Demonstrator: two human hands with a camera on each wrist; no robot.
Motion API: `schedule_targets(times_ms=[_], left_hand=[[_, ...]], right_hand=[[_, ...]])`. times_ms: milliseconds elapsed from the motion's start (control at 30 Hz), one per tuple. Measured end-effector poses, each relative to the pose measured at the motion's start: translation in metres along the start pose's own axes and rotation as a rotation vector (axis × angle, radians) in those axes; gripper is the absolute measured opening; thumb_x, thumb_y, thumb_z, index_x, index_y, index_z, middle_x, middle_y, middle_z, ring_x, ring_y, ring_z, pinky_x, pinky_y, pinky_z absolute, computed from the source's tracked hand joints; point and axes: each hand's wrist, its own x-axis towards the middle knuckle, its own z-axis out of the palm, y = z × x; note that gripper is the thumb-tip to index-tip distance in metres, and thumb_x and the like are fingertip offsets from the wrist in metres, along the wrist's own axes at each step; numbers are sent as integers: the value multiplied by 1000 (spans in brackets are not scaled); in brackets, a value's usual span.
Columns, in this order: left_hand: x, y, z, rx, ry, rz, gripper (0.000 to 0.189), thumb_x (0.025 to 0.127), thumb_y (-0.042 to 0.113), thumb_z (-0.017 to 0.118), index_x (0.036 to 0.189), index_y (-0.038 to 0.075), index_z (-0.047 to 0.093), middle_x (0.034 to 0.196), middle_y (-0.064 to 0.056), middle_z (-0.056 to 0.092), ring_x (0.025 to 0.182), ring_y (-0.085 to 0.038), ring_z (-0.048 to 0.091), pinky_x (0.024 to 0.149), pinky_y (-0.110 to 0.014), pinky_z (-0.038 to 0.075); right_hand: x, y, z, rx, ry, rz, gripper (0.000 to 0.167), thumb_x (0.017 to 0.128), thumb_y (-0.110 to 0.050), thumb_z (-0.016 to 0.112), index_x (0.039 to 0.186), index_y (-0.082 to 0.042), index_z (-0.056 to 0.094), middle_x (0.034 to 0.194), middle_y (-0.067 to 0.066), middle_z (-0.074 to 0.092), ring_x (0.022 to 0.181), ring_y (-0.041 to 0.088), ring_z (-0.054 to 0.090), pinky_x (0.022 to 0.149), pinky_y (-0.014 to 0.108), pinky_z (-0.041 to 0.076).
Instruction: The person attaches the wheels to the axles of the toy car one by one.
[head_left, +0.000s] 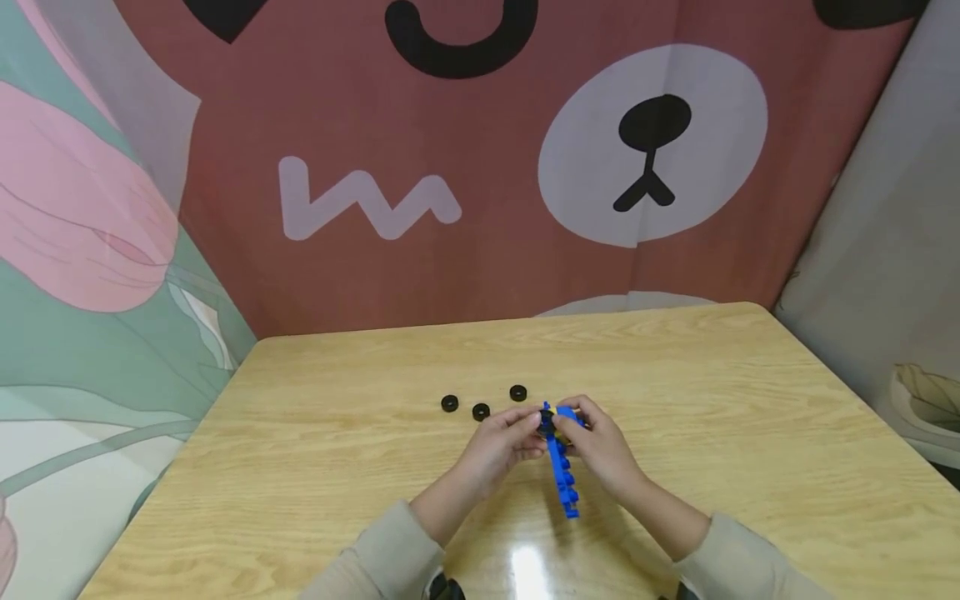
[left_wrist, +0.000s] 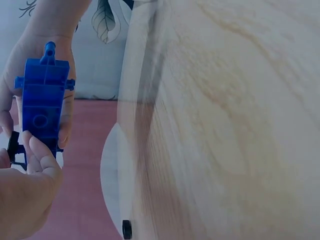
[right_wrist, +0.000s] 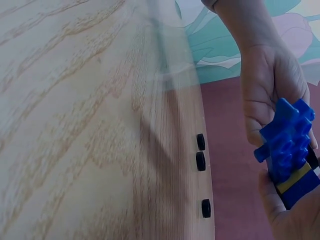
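A blue studded toy car chassis (head_left: 562, 479) is held above the table between both hands. Its hollow underside, with axle stubs along the edges, shows in the left wrist view. Near one end, a yellow piece (right_wrist: 295, 178) and a blue block sit on its studded side. My left hand (head_left: 498, 447) pinches a black toy wheel (left_wrist: 13, 147) at an axle stub; whether the wheel is seated is unclear. My right hand (head_left: 603, 450) grips the chassis by its far end and side. Three loose black wheels (head_left: 449, 403) lie just beyond the left hand.
The wooden table (head_left: 337, 467) has its back edge close to a reddish-brown cloth (head_left: 450, 275) with a printed bear. A floral cloth (head_left: 82, 333) hangs at the left. On the right, beyond the table, is a pale container (head_left: 922, 408).
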Motion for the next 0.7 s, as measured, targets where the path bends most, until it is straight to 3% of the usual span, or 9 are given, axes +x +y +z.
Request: schedule_targets(times_ms=[433, 700], left_hand=[[-2, 0, -3, 8, -2, -3, 28, 86, 9, 50, 105, -11, 51, 83, -5, 57, 68, -11, 54, 69, -24, 46], [-7, -4, -2, -34, -26, 3, 28, 86, 6, 49, 109, -11, 48, 88, -7, 55, 70, -12, 53, 71, -24, 45]], right_hand=[[1, 2, 3, -35, 18, -19, 16, 83, -7, 54, 96, 3, 54, 81, 14, 53, 70, 21, 57, 62, 30, 50], [-4, 3, 2, 24, 4, -10, 19, 82, -4, 55, 98, 7, 53, 86, 16, 53, 73, 22, 58, 64, 31, 50]])
